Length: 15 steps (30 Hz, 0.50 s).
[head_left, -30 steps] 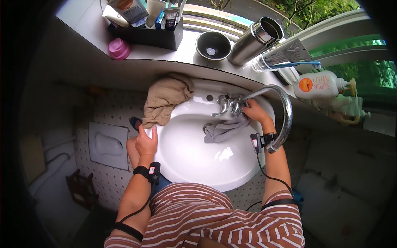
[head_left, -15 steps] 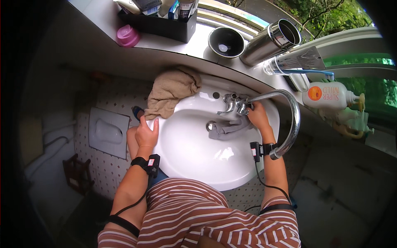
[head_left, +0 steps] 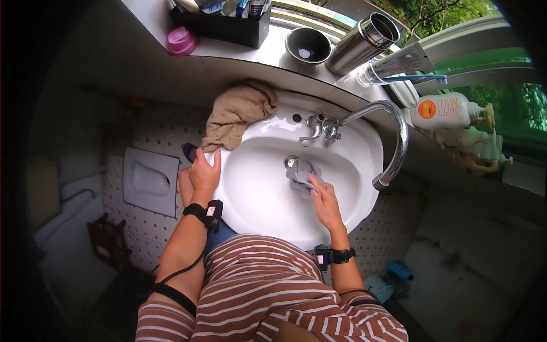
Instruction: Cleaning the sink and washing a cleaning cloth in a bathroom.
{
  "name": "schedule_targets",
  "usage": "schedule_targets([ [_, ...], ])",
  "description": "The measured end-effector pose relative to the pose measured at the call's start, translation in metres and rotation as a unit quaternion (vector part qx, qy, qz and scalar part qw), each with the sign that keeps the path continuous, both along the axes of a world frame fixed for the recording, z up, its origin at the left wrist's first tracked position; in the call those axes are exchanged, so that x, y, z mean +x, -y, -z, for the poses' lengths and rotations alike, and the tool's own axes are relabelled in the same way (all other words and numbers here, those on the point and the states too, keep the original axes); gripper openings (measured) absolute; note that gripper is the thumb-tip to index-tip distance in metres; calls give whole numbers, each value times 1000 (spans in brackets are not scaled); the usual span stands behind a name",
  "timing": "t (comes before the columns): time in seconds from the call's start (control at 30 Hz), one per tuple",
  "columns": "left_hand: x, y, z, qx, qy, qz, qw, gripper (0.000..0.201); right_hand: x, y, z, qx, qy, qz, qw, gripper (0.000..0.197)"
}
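Observation:
In the white washbasin (head_left: pixel 367 137) a crumpled grey cloth (head_left: pixel 302 175) lies beside the metal drain. My right hand (head_left: pixel 326 208) has its fingers closed on the cloth's near side, the forefinger on top. At the basin's left edge, my left hand (head_left: pixel 204 175) grips the rim, thumb up on the porcelain and the other fingers partly hidden outside it. A brown towel (head_left: pixel 239 114) is draped over the back left corner, just beyond that hand. Behind the cloth stands a chrome tap (head_left: pixel 323 128) with a long curved spout (head_left: pixel 403 139) arching out to the right.
On the ledge behind stand a black box (head_left: pixel 228 25), a pink lid-like piece (head_left: pixel 182 41), a dark bowl (head_left: pixel 308 45), a steel flask (head_left: pixel 364 43), a cup with tube and toothbrush (head_left: pixel 393 67) and a white pump bottle (head_left: pixel 444 110). A squat toilet (head_left: pixel 151 181) is at floor left.
My right hand has left the tap and come toward me, onto the grey cloth. The cloth, earlier stretched out rightward below the tap, is now bunched near the drain. My left hand stays at the rim.

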<state>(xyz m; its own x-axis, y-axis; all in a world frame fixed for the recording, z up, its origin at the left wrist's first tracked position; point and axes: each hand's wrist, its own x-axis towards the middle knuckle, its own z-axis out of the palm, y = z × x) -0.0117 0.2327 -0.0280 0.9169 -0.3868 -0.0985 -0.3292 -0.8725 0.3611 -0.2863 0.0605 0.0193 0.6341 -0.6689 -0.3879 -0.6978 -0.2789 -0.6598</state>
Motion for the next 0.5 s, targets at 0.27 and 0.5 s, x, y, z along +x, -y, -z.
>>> schedule_targets([
  [0.27, 5, -5, -33, 169, -66, 66, 981, 48, -18, 10, 8, 259, 250, 216, 908, 29],
  [0.5, -74, 58, -100, -197, -184, 367, 890, 56, -1, -11, -40, 529, 450, 282, 662, 32],
])
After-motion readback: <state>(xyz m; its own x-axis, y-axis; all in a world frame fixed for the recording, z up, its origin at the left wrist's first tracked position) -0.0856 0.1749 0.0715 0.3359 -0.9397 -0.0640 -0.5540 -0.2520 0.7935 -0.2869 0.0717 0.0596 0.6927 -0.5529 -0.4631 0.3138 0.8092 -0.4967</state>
